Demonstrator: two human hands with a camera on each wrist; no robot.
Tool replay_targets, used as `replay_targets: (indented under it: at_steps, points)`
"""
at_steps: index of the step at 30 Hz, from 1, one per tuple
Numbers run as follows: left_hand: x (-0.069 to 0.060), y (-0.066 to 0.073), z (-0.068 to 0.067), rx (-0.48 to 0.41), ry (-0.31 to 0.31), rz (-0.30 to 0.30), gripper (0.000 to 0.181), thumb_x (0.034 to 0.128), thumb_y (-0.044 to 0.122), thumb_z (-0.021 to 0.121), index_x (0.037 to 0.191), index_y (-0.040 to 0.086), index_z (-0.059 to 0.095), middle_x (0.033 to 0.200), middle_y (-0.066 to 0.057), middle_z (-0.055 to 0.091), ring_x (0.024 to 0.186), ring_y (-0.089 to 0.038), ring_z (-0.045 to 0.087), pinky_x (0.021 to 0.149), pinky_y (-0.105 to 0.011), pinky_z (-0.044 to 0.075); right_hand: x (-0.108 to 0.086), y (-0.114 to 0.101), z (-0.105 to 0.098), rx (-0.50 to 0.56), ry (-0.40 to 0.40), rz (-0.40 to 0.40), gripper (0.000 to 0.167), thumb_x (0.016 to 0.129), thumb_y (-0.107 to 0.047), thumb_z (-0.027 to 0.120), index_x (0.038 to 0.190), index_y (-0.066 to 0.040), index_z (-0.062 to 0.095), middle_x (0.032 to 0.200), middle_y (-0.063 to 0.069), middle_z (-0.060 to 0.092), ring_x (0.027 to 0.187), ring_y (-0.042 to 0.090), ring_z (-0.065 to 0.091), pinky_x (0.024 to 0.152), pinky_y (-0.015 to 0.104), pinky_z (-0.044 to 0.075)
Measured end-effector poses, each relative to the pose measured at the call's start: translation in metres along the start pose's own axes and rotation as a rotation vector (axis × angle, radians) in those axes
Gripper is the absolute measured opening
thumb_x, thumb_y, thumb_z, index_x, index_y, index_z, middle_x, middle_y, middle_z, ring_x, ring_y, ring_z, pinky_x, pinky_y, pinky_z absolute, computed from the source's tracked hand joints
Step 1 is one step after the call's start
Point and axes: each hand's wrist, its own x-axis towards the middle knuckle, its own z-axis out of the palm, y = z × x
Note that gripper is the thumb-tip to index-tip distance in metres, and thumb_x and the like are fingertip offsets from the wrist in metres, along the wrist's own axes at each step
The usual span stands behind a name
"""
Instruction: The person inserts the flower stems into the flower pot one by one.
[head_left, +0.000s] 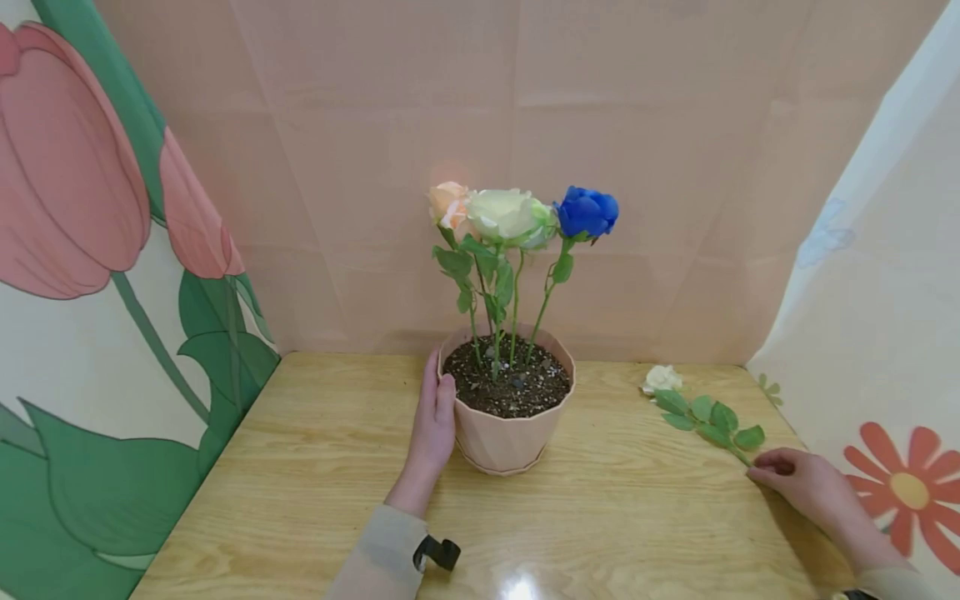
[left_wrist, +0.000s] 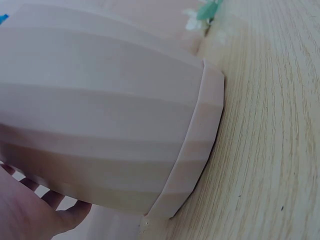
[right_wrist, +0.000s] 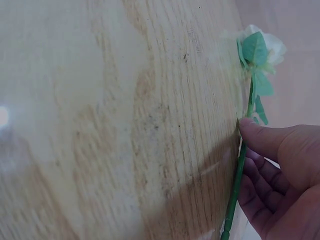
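Note:
A pale pink faceted flowerpot (head_left: 502,437) filled with dark soil stands on the table. Against its left side rests my left hand (head_left: 433,417), fingers and thumb laid along the outer wall; in the left wrist view the same hand (left_wrist: 35,212) touches the pot wall (left_wrist: 100,115). Upright in the soil stand a peach rose (head_left: 448,204), a large cream-white rose (head_left: 501,215), a greenish-white rose (head_left: 542,225) and a blue rose (head_left: 587,212). At the right, my right hand (head_left: 810,487) pinches the green stem of a white rose (head_left: 663,379) between thumb and fingers.
The wooden table (head_left: 637,517) meets a pink cloth backdrop (head_left: 375,167) behind the pot. A tulip-printed panel (head_left: 75,183) flanks the left, and a white cloth with a red flower print (head_left: 909,492) flanks the right.

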Motion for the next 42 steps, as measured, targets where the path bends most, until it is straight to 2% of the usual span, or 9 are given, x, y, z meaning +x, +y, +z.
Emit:
replay_targets:
  at_steps: [6,14,25,30,37,42]
  points:
    - [-0.001,0.0,0.001,0.001,-0.002,-0.002,0.06,0.1215,0.038,0.035,0.178,0.027,0.018,0.182,-0.007,0.021,0.165,-0.038,0.022,0.132,-0.063,0.019,-0.001,-0.004,0.003,0.005,0.009,-0.014,0.03,0.103,-0.035,0.08,0.109,-0.006,0.081,0.104,0.013,0.08,0.091,0.022,0.068,0.075,0.042,0.05]
    - [-0.001,0.001,0.002,-0.008,0.004,-0.015,0.06,0.1214,0.036,0.035,0.178,0.025,0.019,0.182,-0.007,0.021,0.165,-0.036,0.022,0.133,-0.061,0.018,-0.002,-0.005,0.004,-0.006,0.003,-0.015,0.023,0.105,-0.029,0.078,0.106,-0.006,0.081,0.102,0.013,0.079,0.089,0.02,0.066,0.074,0.042,0.05]
    - [0.0,0.001,0.002,-0.013,0.005,-0.011,0.06,0.1213,0.036,0.035,0.178,0.024,0.019,0.182,-0.007,0.021,0.165,-0.036,0.021,0.133,-0.061,0.018,-0.003,-0.008,-0.001,0.005,-0.023,0.01,0.028,0.108,-0.027,0.073,0.11,0.0,0.08,0.102,0.014,0.078,0.087,0.019,0.064,0.073,0.04,0.05]
    - [0.0,0.0,0.001,-0.004,0.007,-0.009,0.061,0.1213,0.038,0.035,0.178,0.025,0.019,0.182,-0.007,0.021,0.165,-0.037,0.023,0.132,-0.062,0.019,-0.004,-0.014,-0.007,0.02,-0.013,0.006,0.034,0.11,-0.027,0.069,0.117,0.005,0.078,0.104,0.016,0.078,0.09,0.02,0.065,0.073,0.039,0.051]
    - [0.0,-0.001,0.0,-0.007,0.005,-0.016,0.061,0.1212,0.039,0.035,0.179,0.027,0.019,0.183,-0.007,0.02,0.165,-0.038,0.023,0.132,-0.063,0.019,-0.006,-0.029,-0.018,0.048,0.087,0.0,0.034,0.113,-0.025,0.066,0.122,0.006,0.076,0.11,0.024,0.077,0.093,0.024,0.068,0.068,0.032,0.052]
    - [0.0,0.0,0.001,-0.01,0.004,-0.016,0.061,0.1211,0.04,0.036,0.179,0.028,0.019,0.183,-0.006,0.02,0.165,-0.037,0.022,0.132,-0.063,0.019,-0.005,-0.046,-0.025,0.099,0.153,0.02,0.04,0.114,-0.031,0.063,0.126,0.007,0.073,0.11,0.022,0.077,0.087,0.01,0.064,0.061,0.026,0.05]
